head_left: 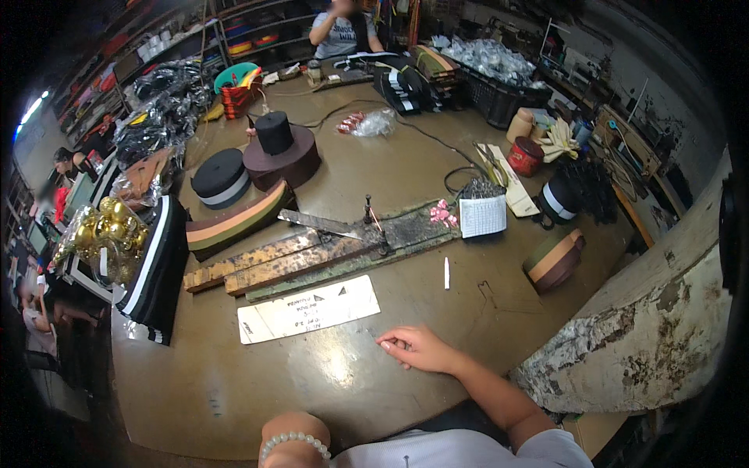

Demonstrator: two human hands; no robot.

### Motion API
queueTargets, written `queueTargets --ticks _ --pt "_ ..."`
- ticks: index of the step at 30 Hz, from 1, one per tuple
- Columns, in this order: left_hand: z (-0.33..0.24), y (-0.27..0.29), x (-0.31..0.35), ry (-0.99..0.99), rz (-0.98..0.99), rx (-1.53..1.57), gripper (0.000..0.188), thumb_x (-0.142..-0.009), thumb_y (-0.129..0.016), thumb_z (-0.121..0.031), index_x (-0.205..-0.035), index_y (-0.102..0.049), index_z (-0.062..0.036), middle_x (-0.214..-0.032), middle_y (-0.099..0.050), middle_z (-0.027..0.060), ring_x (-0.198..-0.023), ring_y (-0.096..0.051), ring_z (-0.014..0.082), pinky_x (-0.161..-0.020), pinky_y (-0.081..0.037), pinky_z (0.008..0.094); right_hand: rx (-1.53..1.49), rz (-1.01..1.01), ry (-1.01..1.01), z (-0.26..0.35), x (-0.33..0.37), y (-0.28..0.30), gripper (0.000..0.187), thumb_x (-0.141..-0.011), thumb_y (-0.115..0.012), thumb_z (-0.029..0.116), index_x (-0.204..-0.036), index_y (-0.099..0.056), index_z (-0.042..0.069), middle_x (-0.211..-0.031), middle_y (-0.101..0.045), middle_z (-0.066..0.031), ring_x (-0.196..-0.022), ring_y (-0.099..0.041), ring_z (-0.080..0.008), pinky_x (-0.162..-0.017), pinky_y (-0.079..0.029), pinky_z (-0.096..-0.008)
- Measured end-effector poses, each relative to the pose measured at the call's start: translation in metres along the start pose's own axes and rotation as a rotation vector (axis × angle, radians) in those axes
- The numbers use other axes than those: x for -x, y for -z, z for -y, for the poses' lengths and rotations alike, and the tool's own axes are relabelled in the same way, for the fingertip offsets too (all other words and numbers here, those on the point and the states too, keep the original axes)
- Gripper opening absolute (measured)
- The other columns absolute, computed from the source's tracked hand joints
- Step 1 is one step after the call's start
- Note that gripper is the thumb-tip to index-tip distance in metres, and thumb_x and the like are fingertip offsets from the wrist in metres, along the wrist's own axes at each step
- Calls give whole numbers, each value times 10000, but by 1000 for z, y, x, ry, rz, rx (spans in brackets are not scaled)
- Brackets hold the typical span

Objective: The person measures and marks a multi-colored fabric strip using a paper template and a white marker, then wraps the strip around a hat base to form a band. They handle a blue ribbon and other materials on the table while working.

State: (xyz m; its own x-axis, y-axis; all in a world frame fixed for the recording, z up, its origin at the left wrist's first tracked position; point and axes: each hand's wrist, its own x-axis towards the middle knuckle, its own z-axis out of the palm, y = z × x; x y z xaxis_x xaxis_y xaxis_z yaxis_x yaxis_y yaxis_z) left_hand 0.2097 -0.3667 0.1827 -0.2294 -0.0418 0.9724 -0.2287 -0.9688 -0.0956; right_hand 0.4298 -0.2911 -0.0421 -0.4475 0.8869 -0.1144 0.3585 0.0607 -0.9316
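My right hand (417,349) rests on the brown table (437,398) with its fingers loosely bent and somewhat apart, holding nothing. Just beyond it to the left lies a cream card (308,308) with dark handwriting. Low in the picture is my left hand (295,425), a string of pale beads (295,438) around the wrist; its fingers are hidden. Past the card, a worn wooden board (312,257) carries a metal bar (318,224) and an upright bolt. Small pink pieces (443,214) lie on its right end. A thin white stick (447,273) lies nearby.
Rolls of black strap (221,179) and striped strap (552,261) lie around. A white gridded sheet (482,216) leans on a heap of small metal pieces. At right stand a red tin (525,156) and a peeling pillar (640,335). Another person (343,35) sits across the table.
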Motion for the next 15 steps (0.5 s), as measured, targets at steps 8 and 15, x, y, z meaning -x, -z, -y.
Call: queueTargets --ticks 8,15 --pt "17 -25 67 85 -340 190 137 -957 -517 -115 -999 -642 -151 -936 -490 -7 -796 -523 175 -656 -443 338 18 -23 126 0 2 -1 259 -981 -567 202 -1168 -650 43 -929 -621 -74 -723 -618 -118 -583 -551 -262" --pt "40 2 181 959 639 -368 218 -756 -678 -27 -966 -652 -79 -1012 -584 86 -1012 -546 298 -920 -432 406 111 55 227 -7 2 7 325 -906 -617 216 -1175 -624 34 -1119 -656 -171 -1044 -630 -320 -923 -480 -405"
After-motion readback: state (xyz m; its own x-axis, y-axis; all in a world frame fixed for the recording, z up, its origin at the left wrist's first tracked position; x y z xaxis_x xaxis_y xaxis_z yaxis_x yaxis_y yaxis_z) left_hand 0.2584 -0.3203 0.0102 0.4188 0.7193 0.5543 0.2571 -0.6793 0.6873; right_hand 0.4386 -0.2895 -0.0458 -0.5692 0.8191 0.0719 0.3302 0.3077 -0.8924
